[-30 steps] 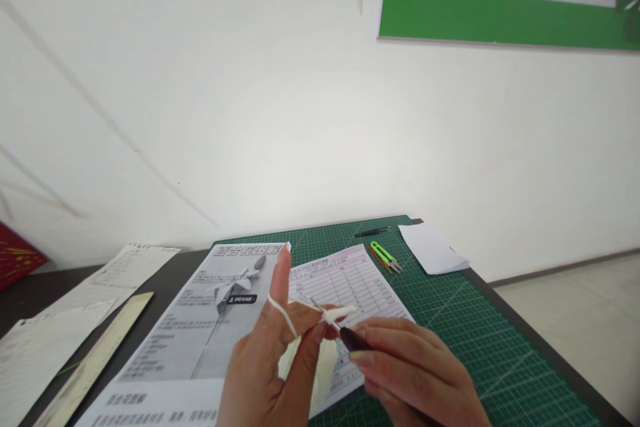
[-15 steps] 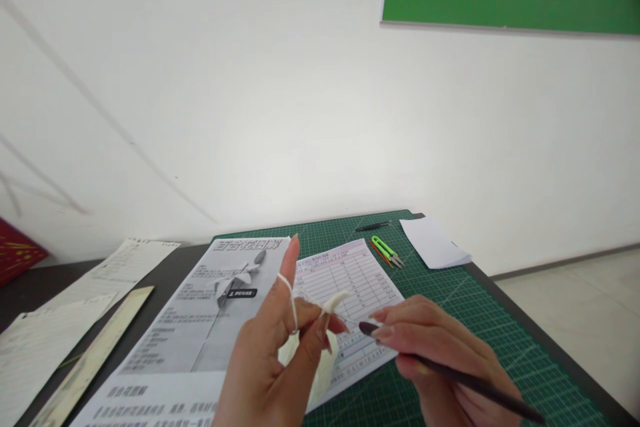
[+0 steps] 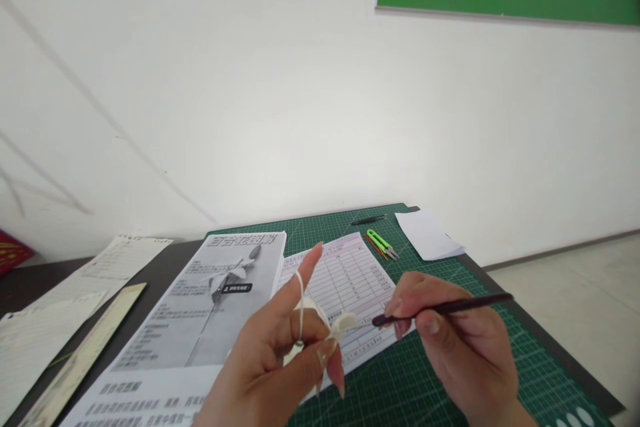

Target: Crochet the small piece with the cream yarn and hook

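Note:
My left hand (image 3: 285, 347) pinches a small white crochet piece (image 3: 344, 323) between thumb and fingers. White yarn (image 3: 301, 297) loops around its raised index finger. More of the pale work hangs partly hidden behind the fingers. In my right hand (image 3: 453, 340) is a crochet hook with a dark handle (image 3: 470, 303), gripped like a pen. Its front end points left at the white piece; whether the thin tip touches it I cannot make out.
Under the hands lie a printed table sheet (image 3: 345, 267) and a green cutting mat (image 3: 425, 360). Green thread snips (image 3: 381, 243), dark tweezers (image 3: 369, 220) and blank paper (image 3: 430, 235) sit behind. To the left are a printed flower guide (image 3: 200, 320), a ruler (image 3: 90, 347) and handwritten sheets (image 3: 120, 267).
My right hand has turned, so the hook's handle now lies nearly level instead of sloping down to the right. My left hand has shifted slightly right, and the view has tilted a little.

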The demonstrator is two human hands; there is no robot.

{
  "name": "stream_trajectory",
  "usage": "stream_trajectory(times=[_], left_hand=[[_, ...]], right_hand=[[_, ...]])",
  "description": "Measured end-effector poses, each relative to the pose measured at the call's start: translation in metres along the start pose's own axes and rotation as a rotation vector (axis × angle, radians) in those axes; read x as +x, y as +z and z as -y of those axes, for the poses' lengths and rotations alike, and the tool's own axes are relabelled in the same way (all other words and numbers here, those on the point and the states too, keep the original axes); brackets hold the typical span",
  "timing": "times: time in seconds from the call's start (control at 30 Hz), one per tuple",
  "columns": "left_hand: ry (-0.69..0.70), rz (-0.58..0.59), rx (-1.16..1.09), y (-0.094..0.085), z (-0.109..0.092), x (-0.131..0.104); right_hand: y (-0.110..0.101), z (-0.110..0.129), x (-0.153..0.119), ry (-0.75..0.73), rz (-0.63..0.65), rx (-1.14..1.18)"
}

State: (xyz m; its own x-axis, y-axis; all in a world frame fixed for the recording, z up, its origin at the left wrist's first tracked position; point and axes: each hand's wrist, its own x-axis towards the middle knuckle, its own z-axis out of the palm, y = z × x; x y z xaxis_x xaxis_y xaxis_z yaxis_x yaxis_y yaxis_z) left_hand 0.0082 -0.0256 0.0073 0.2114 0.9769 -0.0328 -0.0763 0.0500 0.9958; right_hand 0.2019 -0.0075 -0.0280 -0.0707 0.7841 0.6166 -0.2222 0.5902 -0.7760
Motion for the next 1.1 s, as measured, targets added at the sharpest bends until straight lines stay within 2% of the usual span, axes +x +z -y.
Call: stream_trajectory(times=[0.13,0.3,0.53,0.6,0.67,0.77,0.83,0.97,1.03,1.1], left_hand=[[-0.005,0.045,-0.026,-0.001,0.007,-0.002],[0.024,0.042,-0.049,-0.003,0.016,-0.005],[0.096,0.051,0.038,-0.004,0.011,0.005],[0.132,0.061,0.08,-0.004,0.012,0.007],[0.212,0.016,0.187,-0.003,0.014,0.008],[0.424,-0.174,0.478,0.0,0.018,0.007],[0.578,-0.252,0.692,0.003,0.02,0.008],[0.831,-0.309,0.953,0.005,0.021,0.01],[0.901,-0.313,0.975,0.004,0.023,0.01],[0.919,-0.264,0.965,0.002,0.023,0.009]], right_hand=[[0.0,0.0,0.001,0.077,-0.033,0.091],[0.0,0.0,0.008,0.174,-0.048,0.209],[0.005,-0.013,0.019,0.586,-0.129,0.511],[0.008,-0.018,0.019,0.658,-0.127,0.573],[0.011,-0.021,0.019,0.679,-0.131,0.614],[0.013,-0.023,0.019,0.667,-0.167,0.651],[0.015,-0.024,0.019,0.666,-0.191,0.673],[0.017,-0.025,0.02,0.687,-0.213,0.71],[0.018,-0.025,0.02,0.713,-0.219,0.726],[0.019,-0.026,0.019,0.742,-0.221,0.742]])
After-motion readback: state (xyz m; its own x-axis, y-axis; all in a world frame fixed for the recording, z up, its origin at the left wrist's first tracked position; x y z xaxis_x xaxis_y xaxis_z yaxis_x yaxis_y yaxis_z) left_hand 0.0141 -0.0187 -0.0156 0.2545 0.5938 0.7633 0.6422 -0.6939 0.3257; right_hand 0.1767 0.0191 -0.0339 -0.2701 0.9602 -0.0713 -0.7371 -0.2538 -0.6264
